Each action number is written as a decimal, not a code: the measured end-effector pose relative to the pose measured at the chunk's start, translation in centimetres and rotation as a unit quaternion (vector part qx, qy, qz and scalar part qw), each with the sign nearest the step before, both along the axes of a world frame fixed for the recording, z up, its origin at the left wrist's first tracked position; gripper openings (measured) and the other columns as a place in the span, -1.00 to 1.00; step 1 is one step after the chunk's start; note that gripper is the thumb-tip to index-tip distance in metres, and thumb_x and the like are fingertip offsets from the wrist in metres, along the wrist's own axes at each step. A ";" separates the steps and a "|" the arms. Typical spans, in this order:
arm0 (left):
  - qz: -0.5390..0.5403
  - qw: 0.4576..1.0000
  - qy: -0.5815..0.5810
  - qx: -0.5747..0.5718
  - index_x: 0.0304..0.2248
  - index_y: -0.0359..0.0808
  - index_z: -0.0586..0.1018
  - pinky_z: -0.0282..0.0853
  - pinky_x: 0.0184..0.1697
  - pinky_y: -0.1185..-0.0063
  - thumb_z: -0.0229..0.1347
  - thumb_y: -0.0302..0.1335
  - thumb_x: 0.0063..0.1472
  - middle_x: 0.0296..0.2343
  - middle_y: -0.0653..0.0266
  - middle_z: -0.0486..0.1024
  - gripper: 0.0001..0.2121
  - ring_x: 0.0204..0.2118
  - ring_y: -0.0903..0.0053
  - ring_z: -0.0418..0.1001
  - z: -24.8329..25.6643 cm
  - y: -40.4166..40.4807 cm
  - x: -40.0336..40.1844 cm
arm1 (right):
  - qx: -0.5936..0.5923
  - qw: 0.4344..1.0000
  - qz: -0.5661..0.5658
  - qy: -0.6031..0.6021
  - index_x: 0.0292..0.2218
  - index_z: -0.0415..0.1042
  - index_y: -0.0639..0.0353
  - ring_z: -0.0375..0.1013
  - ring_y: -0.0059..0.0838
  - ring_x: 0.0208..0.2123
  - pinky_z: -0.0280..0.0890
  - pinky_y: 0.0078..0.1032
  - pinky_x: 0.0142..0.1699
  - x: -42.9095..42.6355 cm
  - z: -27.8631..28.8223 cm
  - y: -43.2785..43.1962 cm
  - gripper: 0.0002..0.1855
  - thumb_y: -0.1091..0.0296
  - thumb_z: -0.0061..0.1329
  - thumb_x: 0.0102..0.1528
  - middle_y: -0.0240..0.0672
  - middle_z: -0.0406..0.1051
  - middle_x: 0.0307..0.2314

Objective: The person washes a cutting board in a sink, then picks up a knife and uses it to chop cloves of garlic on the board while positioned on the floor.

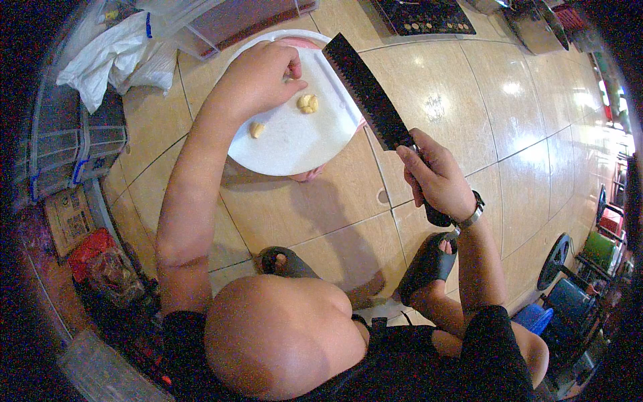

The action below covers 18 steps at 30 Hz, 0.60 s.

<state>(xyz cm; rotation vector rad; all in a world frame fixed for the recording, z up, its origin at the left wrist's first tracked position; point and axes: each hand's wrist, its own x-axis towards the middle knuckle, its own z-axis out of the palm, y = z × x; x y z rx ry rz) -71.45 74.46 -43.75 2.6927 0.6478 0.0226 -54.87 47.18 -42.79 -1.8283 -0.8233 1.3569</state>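
A round white cutting board (pixel 296 145) lies low in front of me, with pink showing around its edge. Two pale yellow lumps rest on it: a larger, cracked one (pixel 308 104) and a smaller one (pixel 256 130); they look like pieces of ginger or garlic, but I cannot tell which. Above the board's upper left part is my left hand (pixel 274 75), fingers curled; whether they hold something small is hidden. My right hand (pixel 436 171) grips the black handle of a broad, dark-bladed cleaver (pixel 369 93), its blade raised beside the board's right edge.
Tiled floor surrounds the board. An induction cooktop (pixel 424 17) and a metal pot (pixel 535 30) stand farther off. Clear plastic bins (pixel 75 145) and a white plastic bag (pixel 115 60) are at the left. My sandalled feet (pixel 432 264) are near; exercise equipment-like wheels (pixel 554 261) stand at right.
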 end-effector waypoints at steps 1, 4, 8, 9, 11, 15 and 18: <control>0.009 1.000 0.010 -0.026 -0.45 -0.31 0.55 0.43 -0.26 0.42 0.26 -0.35 0.00 -0.46 0.13 0.54 -0.79 -0.36 0.27 0.53 -0.2 0.2 0.2 | 0.002 1.000 0.001 -0.002 -0.18 0.34 0.14 0.20 -0.70 -0.77 0.14 -0.61 -0.68 0.1 -0.1 -0.1 -0.77 0.18 -0.16 0.29 -0.59 0.18 -0.75; 0.008 0.999 -0.016 -0.043 -0.46 -0.32 0.55 0.43 -0.29 0.43 0.26 -0.36 0.01 -0.45 0.12 0.53 -0.79 -0.38 0.29 0.53 -1.1 0.9 0.1 | 0.001 1.000 0.002 -0.006 -0.19 0.34 0.14 0.20 -0.70 -0.77 0.14 -0.61 -0.68 0.0 -0.2 -0.1 -0.77 0.18 -0.16 0.29 -0.59 0.18 -0.75; 0.015 0.984 -0.170 0.042 -0.46 -0.32 0.55 0.43 -0.32 0.43 0.25 -0.34 0.04 -0.43 0.13 0.52 -0.79 -0.40 0.29 0.53 -1.6 2.8 -0.8 | 0.019 1.000 0.004 0.000 -0.19 0.34 0.15 0.22 -0.68 -0.78 0.15 -0.60 -0.68 -0.1 -0.5 -0.2 -0.77 0.18 -0.16 0.28 -0.57 0.19 -0.75; 0.036 0.987 -0.141 0.062 -0.45 -0.31 0.55 0.42 -0.29 0.42 0.24 -0.34 0.05 -0.42 0.14 0.51 -0.79 -0.38 0.28 0.52 -1.1 2.7 -0.7 | 0.009 1.000 0.007 -0.003 -0.19 0.34 0.15 0.23 -0.68 -0.78 0.16 -0.59 -0.68 -0.1 -0.4 -0.1 -0.78 0.19 -0.16 0.28 -0.56 0.21 -0.75; 0.078 0.988 -0.081 0.102 -0.45 -0.30 0.56 0.41 -0.24 0.41 0.23 -0.33 0.06 -0.40 0.16 0.50 -0.80 -0.33 0.26 0.51 0.4 2.6 -0.8 | -0.010 1.000 0.013 -0.008 -0.20 0.34 0.16 0.26 -0.66 -0.77 0.17 -0.58 -0.68 -0.2 -0.1 0.0 -0.78 0.19 -0.15 0.28 -0.53 0.23 -0.74; 0.050 0.985 -0.083 0.142 -0.45 -0.24 0.58 0.34 -0.06 0.37 0.24 -0.35 0.03 -0.37 0.22 0.49 -0.85 -0.16 0.23 0.42 -0.5 3.8 -2.5 | -0.006 0.999 0.031 -0.024 -0.22 0.33 0.17 0.29 -0.64 -0.77 0.18 -0.56 -0.68 -0.7 0.3 0.2 -0.78 0.20 -0.15 0.28 -0.47 0.27 -0.74; 0.036 0.987 -0.094 0.126 -0.46 -0.26 0.57 0.33 -0.06 0.38 0.23 -0.34 0.05 -0.35 0.22 0.49 -0.84 -0.14 0.23 0.41 -0.7 3.9 -3.0 | -0.010 0.996 0.058 -0.064 -0.23 0.32 0.19 0.33 -0.54 -0.76 0.21 -0.50 -0.66 -0.8 0.7 0.4 -0.78 0.21 -0.15 0.27 -0.39 0.29 -0.74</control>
